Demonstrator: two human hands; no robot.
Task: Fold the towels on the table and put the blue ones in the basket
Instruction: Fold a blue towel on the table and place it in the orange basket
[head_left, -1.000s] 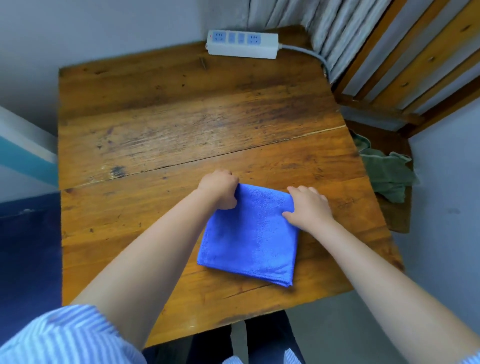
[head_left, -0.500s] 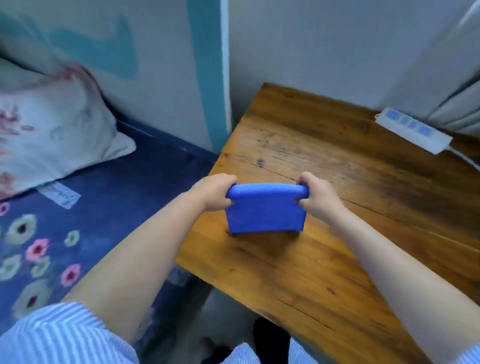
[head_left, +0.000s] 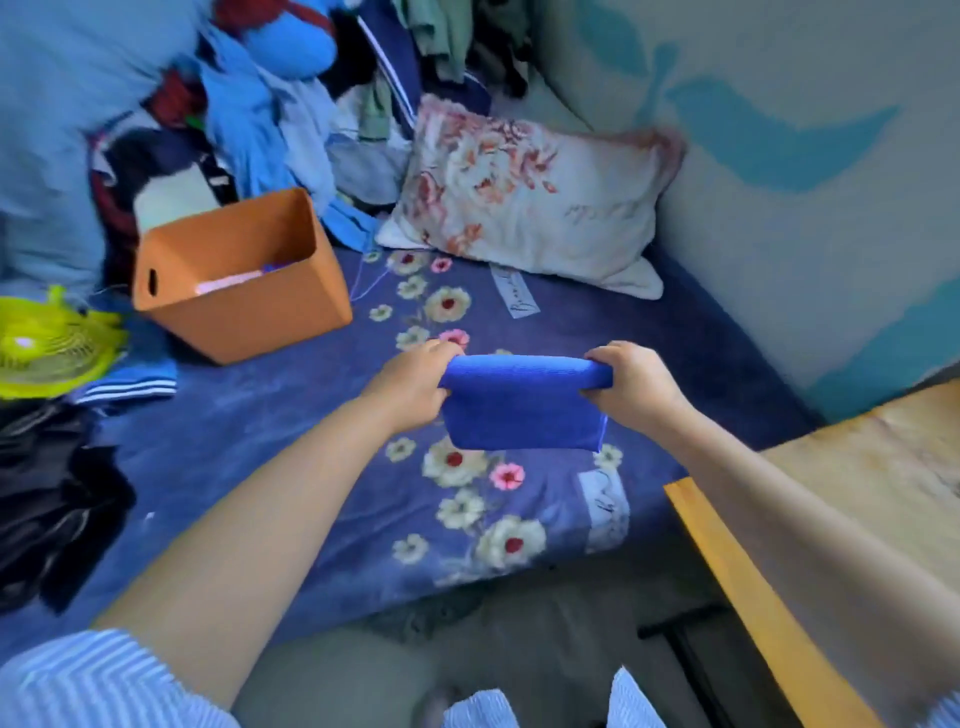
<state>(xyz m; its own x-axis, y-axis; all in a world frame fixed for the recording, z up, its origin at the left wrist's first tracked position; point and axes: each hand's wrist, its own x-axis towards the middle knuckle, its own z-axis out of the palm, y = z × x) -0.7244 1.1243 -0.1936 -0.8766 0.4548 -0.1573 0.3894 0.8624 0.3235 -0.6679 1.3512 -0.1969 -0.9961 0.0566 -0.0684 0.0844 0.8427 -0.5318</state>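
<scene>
Folded plain royal-blue terry towel (head_left: 522, 410). Solid orange plastic basket (head_left: 244, 291), w/ sth pale pink inside. Dark blue bed cover (head_left: 291, 431) w/ cream & pink flower print. White pillow (head_left: 524, 197), faded red-pink floral. Lime-yellow fan (head_left: 49, 348). Honey-brown wooden table (head_left: 852, 519). Blue-white striped sleeve (head_left: 104, 680).

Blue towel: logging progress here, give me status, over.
Left hand and right hand each grip an end of the folded blue towel, held above the bed. Orange basket ahead-left, open. Nothing between.
</scene>
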